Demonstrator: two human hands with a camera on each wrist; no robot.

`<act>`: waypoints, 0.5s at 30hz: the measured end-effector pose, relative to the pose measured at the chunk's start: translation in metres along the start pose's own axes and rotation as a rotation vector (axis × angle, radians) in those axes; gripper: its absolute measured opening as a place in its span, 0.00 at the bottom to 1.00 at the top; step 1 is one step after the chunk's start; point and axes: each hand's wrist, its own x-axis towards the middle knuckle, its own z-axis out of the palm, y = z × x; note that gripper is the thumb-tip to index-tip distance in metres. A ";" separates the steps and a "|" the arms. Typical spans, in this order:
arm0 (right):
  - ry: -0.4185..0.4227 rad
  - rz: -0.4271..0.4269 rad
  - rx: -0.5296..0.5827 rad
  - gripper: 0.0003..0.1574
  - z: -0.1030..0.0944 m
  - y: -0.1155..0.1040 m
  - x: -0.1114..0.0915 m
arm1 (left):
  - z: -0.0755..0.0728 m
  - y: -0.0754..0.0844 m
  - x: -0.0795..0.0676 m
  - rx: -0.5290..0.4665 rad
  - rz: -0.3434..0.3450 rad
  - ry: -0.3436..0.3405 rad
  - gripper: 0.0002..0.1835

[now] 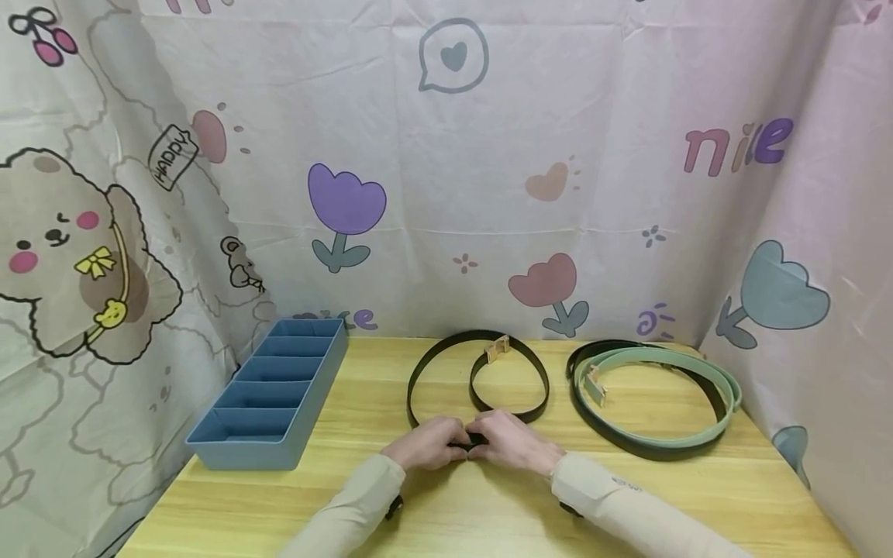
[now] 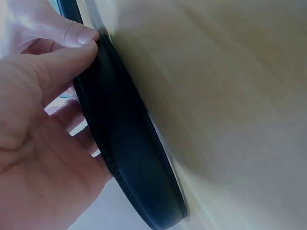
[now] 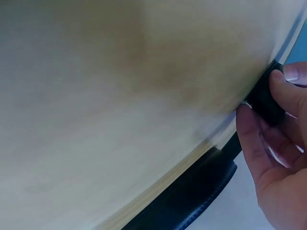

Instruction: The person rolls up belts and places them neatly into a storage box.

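Note:
A thin black belt [image 1: 533, 415] lies on the table in a large loop with a smaller loop inside it, its gold-coloured buckle [image 1: 498, 349] at the far side. At the belt's near side, my left hand [image 1: 432, 443] and right hand [image 1: 512, 442] meet, fingertips almost touching. The left wrist view has the left thumb pinching the edge of the dark strap [image 2: 124, 129], which stands on edge with stitching along it. In the right wrist view the right hand [image 3: 276, 124] grips a short black piece of the strap. The fingers partly hide the held section.
A blue box with several compartments [image 1: 244, 456] stands on the left of the wooden table [image 1: 474, 519]. To the right lie a coiled black belt [image 1: 645, 449] and a light green belt [image 1: 731, 391] overlapping it. A printed curtain [image 1: 446, 155] hangs behind and at both sides.

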 end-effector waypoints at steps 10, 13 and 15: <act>0.017 0.046 0.120 0.16 0.001 0.003 -0.001 | -0.003 -0.003 0.000 -0.025 -0.154 0.082 0.11; 0.013 0.031 0.118 0.12 0.001 0.005 -0.003 | -0.001 -0.004 0.001 -0.048 -0.111 0.072 0.07; 0.022 0.017 0.114 0.10 0.001 0.005 -0.004 | 0.000 -0.003 0.002 -0.063 -0.087 0.063 0.04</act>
